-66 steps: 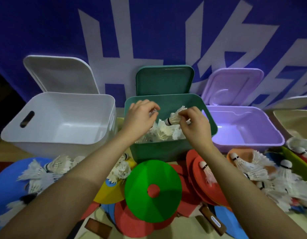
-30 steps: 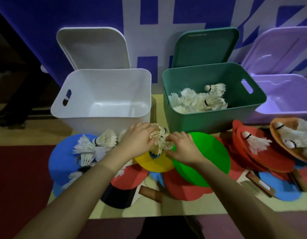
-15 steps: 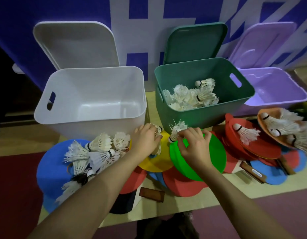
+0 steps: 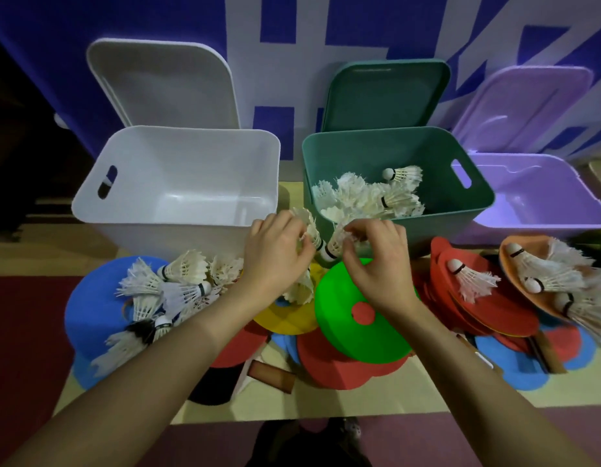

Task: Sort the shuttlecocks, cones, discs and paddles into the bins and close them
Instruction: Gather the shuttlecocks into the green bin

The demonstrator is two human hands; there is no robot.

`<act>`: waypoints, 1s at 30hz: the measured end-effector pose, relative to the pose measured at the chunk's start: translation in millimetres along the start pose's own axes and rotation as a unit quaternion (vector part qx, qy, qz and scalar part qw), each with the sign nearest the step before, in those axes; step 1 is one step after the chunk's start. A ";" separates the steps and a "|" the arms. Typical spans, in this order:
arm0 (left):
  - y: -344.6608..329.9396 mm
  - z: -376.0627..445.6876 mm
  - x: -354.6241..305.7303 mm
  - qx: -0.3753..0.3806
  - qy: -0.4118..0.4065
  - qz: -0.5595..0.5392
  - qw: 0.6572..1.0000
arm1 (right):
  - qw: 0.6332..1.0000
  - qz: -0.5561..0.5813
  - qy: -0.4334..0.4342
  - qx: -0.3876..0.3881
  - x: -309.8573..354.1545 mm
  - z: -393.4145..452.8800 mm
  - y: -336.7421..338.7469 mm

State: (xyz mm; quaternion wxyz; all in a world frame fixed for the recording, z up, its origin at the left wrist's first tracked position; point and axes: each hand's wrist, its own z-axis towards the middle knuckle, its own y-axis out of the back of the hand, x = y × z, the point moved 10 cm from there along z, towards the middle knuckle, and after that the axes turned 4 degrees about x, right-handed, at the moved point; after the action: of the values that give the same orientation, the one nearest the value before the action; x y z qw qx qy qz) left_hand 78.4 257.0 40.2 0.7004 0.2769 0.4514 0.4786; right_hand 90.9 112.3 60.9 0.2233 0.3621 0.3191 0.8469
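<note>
My left hand [image 4: 275, 254] grips a white shuttlecock [image 4: 309, 227] just in front of the green bin [image 4: 398, 241]. My right hand [image 4: 376, 261] pinches another shuttlecock [image 4: 333, 246] beside it, corks nearly touching. The green bin holds a pile of shuttlecocks [image 4: 366, 197]. The white bin [image 4: 177, 217] stands with nothing in it. A bright green cone [image 4: 363, 315] and a yellow cone [image 4: 289, 318] lie under my hands. More shuttlecocks [image 4: 177, 281] rest on a blue disc [image 4: 90, 315] at the left.
The purple bin [image 4: 542, 210] stands at the right, lid up like the others. Red paddles [image 4: 488, 308] and an orange cone [image 4: 525, 264] carry more shuttlecocks at the right. Wooden paddle handles [image 4: 272, 375] stick out near the table's front edge.
Both hands came back from the green bin to the pile by the yellow cone, each took a shuttlecock, and have lifted them towards the green bin's front wall.
</note>
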 end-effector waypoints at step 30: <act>-135.1 132.4 -119.1 0.215 -0.004 0.082 0.973 | 0.982 -0.116 -0.101 0.113 -218.9 62.1 60.0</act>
State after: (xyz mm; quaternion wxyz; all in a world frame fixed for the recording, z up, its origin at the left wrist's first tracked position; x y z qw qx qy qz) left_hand 238.0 100.7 31.3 0.5846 0.4587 0.5165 0.4255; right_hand 268.8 -39.4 33.1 0.3085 0.4296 0.4280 0.7329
